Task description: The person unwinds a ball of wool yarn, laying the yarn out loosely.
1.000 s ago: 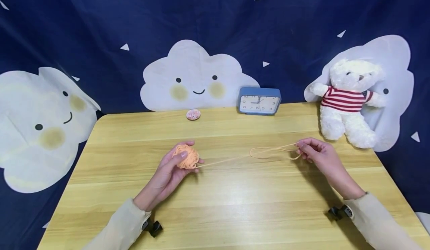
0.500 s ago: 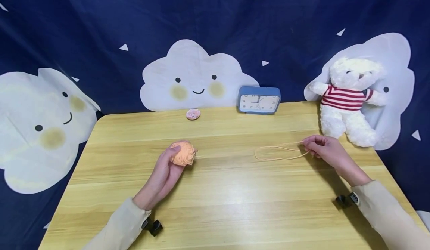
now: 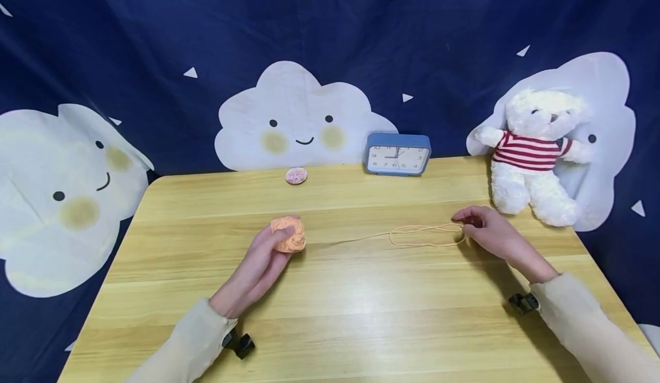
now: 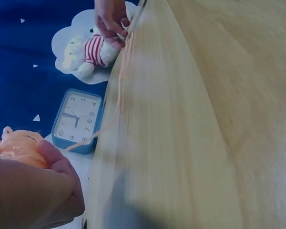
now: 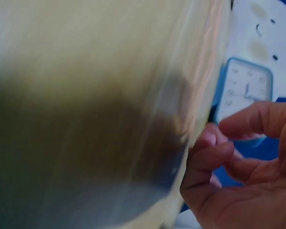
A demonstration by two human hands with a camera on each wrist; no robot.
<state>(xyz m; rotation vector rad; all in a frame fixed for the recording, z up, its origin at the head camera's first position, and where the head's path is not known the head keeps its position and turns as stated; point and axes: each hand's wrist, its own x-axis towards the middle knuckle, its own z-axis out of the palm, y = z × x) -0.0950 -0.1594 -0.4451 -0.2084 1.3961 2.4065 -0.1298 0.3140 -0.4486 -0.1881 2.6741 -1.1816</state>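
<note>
While the left hand (image 3: 258, 260) clamps the yarn ball (image 3: 289, 234) mid-table and the right hand (image 3: 487, 231), at its 3 o'clock, pinches the looped strand (image 3: 423, 235), a hard tug could knot the loops or drag the ball loose.

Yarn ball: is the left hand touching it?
Touching. The head view shows the left hand with fingers curled round the orange yarn ball; the left wrist view agrees.
</note>
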